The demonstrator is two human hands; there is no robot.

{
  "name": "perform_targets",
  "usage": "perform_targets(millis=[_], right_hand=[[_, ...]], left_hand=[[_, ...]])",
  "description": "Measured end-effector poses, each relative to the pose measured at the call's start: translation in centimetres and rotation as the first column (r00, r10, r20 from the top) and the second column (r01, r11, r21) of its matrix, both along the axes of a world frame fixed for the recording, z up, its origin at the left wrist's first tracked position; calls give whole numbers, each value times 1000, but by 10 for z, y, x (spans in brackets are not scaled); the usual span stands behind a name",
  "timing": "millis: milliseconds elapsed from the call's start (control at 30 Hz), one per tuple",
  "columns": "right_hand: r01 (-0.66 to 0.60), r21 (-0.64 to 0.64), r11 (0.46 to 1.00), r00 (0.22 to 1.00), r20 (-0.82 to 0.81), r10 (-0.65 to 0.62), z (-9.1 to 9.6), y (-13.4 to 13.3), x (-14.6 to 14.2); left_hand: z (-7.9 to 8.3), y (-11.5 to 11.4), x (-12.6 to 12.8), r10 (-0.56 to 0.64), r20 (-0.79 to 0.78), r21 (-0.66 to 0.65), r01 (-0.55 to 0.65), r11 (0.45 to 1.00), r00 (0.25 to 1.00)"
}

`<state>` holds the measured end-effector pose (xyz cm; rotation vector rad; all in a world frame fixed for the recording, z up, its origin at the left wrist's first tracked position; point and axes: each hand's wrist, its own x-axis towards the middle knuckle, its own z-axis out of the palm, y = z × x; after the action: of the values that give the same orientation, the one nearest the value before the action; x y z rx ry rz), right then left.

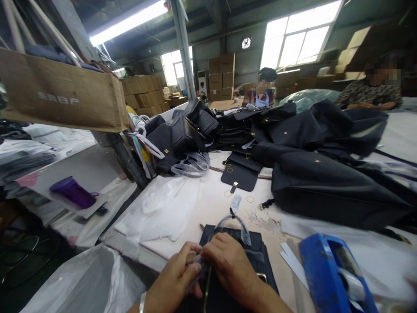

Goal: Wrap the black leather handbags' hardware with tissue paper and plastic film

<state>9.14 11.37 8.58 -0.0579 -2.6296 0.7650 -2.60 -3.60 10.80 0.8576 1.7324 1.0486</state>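
Observation:
In front of me lies a black bag (259, 248) with gold-coloured metal fittings. Its top handle (243, 228) is wrapped in clear plastic, and a small white tag (235, 202) sits just beyond it. My left hand (178, 276) pinches a bit of clear plastic wrap (202, 264) at the bag's left side. Over the bag, the fingers of my right hand (230, 265) are closed on the same plastic, touching my left fingertips. What the wrap covers between my fingers is mostly hidden.
A blue tape dispenser (321, 269) stands at right beside white paper strips (295, 263). Black bags (329, 187) pile up at the back and right. A black flap piece (241, 174) and white sheets (163, 204) lie ahead. Two people (260, 93) sit across the table.

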Motion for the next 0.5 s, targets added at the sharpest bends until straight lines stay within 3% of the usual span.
perform_targets(millis=[100, 200, 400, 500], right_hand=[[-6, -24, 1000, 1000, -7, 6, -5, -2, 0], [-4, -33, 999, 1000, 4, 4, -6, -5, 0], [2, -76, 997, 1000, -26, -4, -6, -5, 0], [8, -81, 997, 1000, -18, -9, -5, -4, 1]], left_hand=[[2, -9, -8, 69, 242, -125, -40, 991, 968], [2, -23, -18, 77, 368, -216, 5, 976, 927], [-7, -55, -27, -5, 379, -321, 136, 937, 925], [-16, -76, -30, -77, 288, -358, 182, 916, 955]])
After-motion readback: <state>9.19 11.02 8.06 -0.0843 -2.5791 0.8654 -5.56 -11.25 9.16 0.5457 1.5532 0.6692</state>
